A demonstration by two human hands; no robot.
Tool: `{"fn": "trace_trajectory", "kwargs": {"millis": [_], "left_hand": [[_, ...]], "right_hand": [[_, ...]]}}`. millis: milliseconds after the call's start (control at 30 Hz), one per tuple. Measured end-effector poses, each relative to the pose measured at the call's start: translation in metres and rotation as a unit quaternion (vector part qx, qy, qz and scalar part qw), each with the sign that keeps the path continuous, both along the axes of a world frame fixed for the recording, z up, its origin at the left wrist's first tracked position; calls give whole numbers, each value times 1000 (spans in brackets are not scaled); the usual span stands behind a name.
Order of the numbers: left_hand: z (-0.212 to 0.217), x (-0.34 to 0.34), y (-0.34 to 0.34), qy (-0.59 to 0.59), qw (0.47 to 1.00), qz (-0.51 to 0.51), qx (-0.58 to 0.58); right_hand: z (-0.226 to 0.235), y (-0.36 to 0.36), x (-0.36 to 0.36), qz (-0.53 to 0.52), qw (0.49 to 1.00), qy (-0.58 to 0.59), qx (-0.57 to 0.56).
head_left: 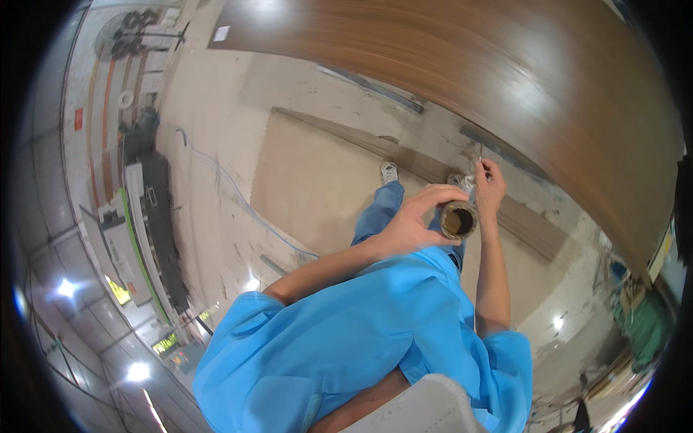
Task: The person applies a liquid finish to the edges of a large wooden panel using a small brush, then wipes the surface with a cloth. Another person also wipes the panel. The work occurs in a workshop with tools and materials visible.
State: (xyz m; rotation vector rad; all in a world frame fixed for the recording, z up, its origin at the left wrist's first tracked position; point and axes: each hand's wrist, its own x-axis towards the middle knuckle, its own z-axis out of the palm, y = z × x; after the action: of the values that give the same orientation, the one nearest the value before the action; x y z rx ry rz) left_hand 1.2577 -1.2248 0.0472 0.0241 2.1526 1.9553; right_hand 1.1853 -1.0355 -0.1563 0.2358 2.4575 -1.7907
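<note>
My left hand (419, 218) is wrapped round a small round can (466, 209), held upright in front of my body. Its rim looks stained, and something yellowish brown shows inside. To the right of it, my right hand (490, 189) is raised with the fingers pinched on a thin stick-like tool (480, 151). The tool's tip points toward the edge of a large brown wood-grain panel (462, 65). What kind of tool it is cannot be made out. The right hand does not touch the panel.
A flat brown board (310, 169) lies on the floor by my feet. A blue hose (227, 177) runs along the floor at left, near a long grey-and-green machine (141, 252). Dark metal bars (375, 90) show below the panel. Green cloth (642, 325) hangs at far right.
</note>
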Motion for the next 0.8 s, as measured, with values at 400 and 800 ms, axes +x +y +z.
{"fn": "trace_trajectory", "kwargs": {"millis": [400,800], "left_hand": [[-13,27,-190,97,993,56,-42],[-26,56,-335,57,977,202,-29]], "right_hand": [[16,-195,6,113,993,-33,4],[57,-323,27,195,980,-46,11]]}}
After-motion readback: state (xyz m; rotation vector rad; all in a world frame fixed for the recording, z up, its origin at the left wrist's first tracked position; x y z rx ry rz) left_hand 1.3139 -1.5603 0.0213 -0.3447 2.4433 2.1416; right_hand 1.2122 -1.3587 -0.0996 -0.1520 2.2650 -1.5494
